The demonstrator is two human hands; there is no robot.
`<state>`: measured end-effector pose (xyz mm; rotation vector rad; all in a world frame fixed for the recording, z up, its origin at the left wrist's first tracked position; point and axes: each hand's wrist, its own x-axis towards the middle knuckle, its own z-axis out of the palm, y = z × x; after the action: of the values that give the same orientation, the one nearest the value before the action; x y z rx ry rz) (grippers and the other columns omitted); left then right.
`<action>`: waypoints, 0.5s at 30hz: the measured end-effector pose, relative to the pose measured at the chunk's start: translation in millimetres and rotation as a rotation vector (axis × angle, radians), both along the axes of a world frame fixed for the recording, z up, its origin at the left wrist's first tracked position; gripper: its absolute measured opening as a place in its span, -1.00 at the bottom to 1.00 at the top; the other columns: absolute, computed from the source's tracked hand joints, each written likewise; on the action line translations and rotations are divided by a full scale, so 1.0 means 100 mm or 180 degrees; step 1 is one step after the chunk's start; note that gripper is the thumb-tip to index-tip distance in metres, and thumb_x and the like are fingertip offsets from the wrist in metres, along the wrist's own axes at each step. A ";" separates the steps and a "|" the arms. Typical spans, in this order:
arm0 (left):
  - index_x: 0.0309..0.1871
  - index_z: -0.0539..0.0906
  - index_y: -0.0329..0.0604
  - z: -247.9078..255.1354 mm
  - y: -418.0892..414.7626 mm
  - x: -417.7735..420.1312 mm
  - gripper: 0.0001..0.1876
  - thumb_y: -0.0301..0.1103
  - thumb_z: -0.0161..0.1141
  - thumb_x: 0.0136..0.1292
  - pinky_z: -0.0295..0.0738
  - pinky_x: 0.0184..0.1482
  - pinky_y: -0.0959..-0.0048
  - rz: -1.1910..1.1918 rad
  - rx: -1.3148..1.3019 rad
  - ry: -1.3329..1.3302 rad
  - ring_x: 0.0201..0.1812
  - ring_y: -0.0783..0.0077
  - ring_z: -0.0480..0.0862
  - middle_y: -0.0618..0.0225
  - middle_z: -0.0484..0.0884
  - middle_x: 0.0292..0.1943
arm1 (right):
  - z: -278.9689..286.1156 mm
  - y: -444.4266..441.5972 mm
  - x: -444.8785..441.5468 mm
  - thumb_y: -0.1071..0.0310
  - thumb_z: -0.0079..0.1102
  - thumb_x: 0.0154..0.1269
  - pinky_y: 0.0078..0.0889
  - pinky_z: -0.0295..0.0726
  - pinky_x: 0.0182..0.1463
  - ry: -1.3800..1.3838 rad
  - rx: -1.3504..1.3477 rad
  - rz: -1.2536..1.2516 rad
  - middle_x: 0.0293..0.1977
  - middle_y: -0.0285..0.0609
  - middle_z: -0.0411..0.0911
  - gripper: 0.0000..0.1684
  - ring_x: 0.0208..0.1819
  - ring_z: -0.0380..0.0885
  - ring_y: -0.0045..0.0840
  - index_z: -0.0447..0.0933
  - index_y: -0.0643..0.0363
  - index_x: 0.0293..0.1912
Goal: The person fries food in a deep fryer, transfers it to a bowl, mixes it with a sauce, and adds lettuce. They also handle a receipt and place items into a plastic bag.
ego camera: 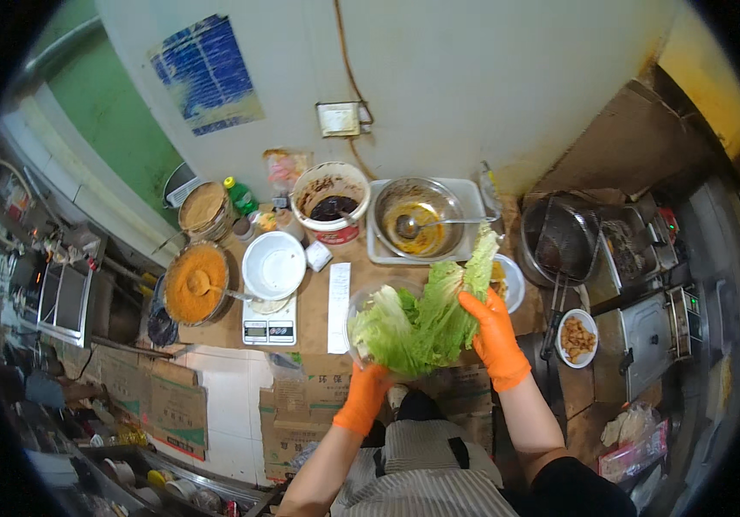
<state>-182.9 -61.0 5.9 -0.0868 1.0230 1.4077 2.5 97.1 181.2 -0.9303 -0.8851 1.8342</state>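
In orange gloves, both my hands are over the near edge of the worktable. My left hand (370, 395) grips the near side of a clear plastic bowl (352, 309); its fingertips are hidden behind lettuce. Green lettuce leaves (389, 333) fill the bowl and spread past its near rim. My right hand (496, 339) pinches a long lettuce leaf (483, 258) that stands up at the bowl's right side. Just beyond that hand is a white bowl (515, 284) with yellowish food, partly covered by the leaf.
Left on the worktable (311, 310), a white bowl (273, 265) sits on a digital scale (269, 331), beside orange powder (192, 278) with a ladle. Behind stand a sauce bucket (331, 200) and a steel bowl (418, 216). Fryers (654, 336) and fried pieces (578, 339) are right.
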 end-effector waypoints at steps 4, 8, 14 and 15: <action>0.60 0.11 0.09 0.07 0.04 0.03 -0.05 -0.36 0.41 0.18 0.31 0.36 -0.01 0.0169 -0.0376 0.1684 0.38 0.10 0.38 0.20 0.38 0.36 | 0.10 -0.01 0.13 0.39 0.23 0.41 -0.43 0.57 0.17 0.0113 -0.0432 0.0349 0.06 -0.22 0.66 -0.58 0.08 0.63 -0.53 0.54 0.24 0.22; 0.56 0.20 -0.14 1.81 -0.07 0.10 -0.01 -0.37 0.47 0.01 0.25 0.44 0.02 -0.0981 0.0598 0.5677 0.48 -0.04 0.29 -0.03 0.29 0.44 | 0.02 -0.05 0.18 0.42 0.21 0.35 -0.40 0.60 0.11 -0.0702 -0.0434 0.1884 0.07 -0.22 0.65 -0.56 0.03 0.64 -0.49 0.57 0.24 0.20; 0.44 0.37 -0.21 1.79 -0.19 -0.05 -0.16 -0.34 0.42 0.01 0.31 0.38 0.06 -0.3041 0.1510 0.6981 0.14 0.03 0.58 0.09 0.60 -0.01 | -0.31 -0.56 -0.26 0.14 0.22 0.29 -0.26 0.60 0.07 -0.1235 0.1370 0.3760 -0.01 0.08 0.68 -0.42 -0.05 0.68 -0.21 0.52 0.33 0.18; 0.42 0.39 -0.21 1.65 -0.24 -0.08 -0.19 -0.34 0.41 0.02 0.33 0.35 0.04 -0.3377 0.1216 0.6703 0.07 0.08 0.62 0.15 0.64 -0.10 | -0.33 -0.63 -0.31 0.10 0.21 0.29 -0.22 0.59 0.08 -0.1705 0.1516 0.3695 -0.01 0.12 0.67 -0.41 -0.04 0.67 -0.15 0.52 0.32 0.17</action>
<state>-191.4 -85.0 171.1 2.2497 1.7930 0.1725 -28.5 33.7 148.1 -0.6085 -2.4450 2.0796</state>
